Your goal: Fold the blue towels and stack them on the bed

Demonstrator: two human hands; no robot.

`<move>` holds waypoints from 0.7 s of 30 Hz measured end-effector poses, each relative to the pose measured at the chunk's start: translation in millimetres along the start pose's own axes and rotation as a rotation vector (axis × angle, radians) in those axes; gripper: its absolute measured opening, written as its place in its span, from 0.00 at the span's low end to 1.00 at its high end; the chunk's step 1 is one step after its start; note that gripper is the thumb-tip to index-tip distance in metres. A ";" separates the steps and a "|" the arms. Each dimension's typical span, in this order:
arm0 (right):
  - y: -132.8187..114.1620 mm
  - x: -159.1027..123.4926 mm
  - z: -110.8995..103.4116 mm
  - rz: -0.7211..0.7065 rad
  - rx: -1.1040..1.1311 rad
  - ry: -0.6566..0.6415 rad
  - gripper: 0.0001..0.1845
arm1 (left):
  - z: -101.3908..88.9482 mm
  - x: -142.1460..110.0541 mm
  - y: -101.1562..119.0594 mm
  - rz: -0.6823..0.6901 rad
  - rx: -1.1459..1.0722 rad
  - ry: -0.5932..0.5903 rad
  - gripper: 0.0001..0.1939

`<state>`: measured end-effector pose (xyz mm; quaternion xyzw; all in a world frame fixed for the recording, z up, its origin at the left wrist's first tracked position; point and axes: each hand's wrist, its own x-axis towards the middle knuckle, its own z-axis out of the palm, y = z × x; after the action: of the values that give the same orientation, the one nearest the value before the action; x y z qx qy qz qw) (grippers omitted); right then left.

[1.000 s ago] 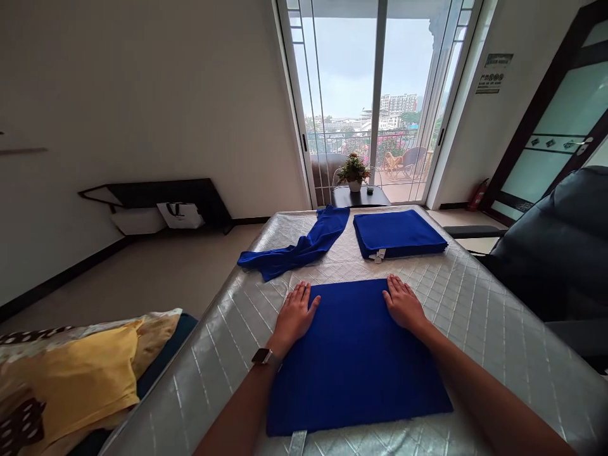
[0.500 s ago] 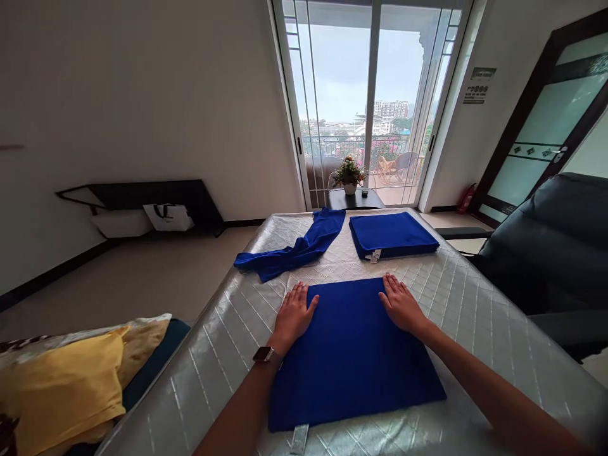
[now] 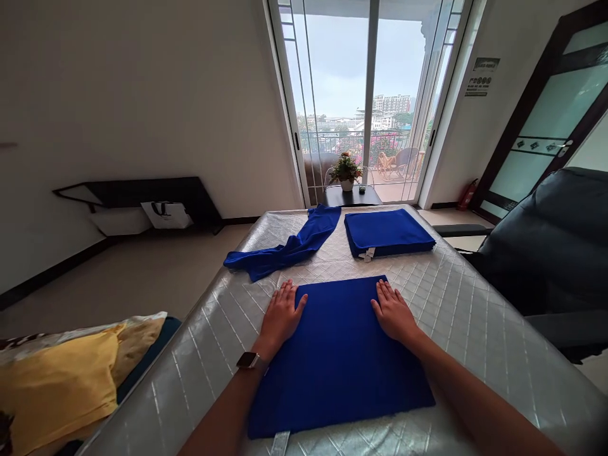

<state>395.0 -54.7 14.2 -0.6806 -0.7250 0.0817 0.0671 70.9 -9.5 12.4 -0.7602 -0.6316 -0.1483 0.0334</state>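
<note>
On mattress (image 3: 475, 329): three blue cloths (image 3: 339, 354).

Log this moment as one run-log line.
left hand: flat on folded blue cloth | right hand: flat on same cloth | beyond: folded stack, loose blue cloth | surface: quilted table

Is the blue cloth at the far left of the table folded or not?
Not folded: the blue cloth lies crumpled and twisted.

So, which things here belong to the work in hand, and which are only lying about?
In hand:
left hand and right hand, flat on the folded blue cloth
folded blue stack
unfolded blue cloth

Lying about:
potted plant
yellow pillow
black chair
</note>
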 end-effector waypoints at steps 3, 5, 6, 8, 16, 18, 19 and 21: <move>-0.7 -1.3 -1.7 0.003 0.006 0.007 0.37 | -6.7 -0.6 4.9 0.060 0.076 0.064 0.32; -1.1 -2.0 -2.7 0.002 0.015 0.011 0.37 | -12.0 -1.1 12.9 0.117 0.108 0.104 0.30; -1.3 -2.2 -3.1 0.003 0.020 0.012 0.37 | -14.0 -1.5 19.3 0.148 0.112 0.114 0.29; -1.7 -2.1 -3.4 0.002 0.033 0.012 0.37 | -15.6 -2.9 38.1 0.210 0.089 0.095 0.28; 3.1 -0.2 4.5 -0.017 -0.010 0.032 0.36 | 1.6 -14.6 158.5 0.478 -0.122 -0.080 0.32; 5.2 -0.4 6.1 -0.050 -0.033 0.035 0.35 | 5.4 -16.3 175.4 0.485 -0.143 -0.084 0.33; 5.9 -0.4 6.5 -0.059 -0.036 0.039 0.35 | 6.6 -17.0 179.1 0.474 -0.145 -0.091 0.33; 6.0 -0.4 6.7 -0.049 -0.028 0.049 0.35 | 7.4 -18.2 177.3 0.435 -0.134 -0.111 0.34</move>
<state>399.5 -54.9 6.4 -0.6653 -0.7407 0.0534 0.0772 241.5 -60.4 24.7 -0.8859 -0.4425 -0.1373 -0.0208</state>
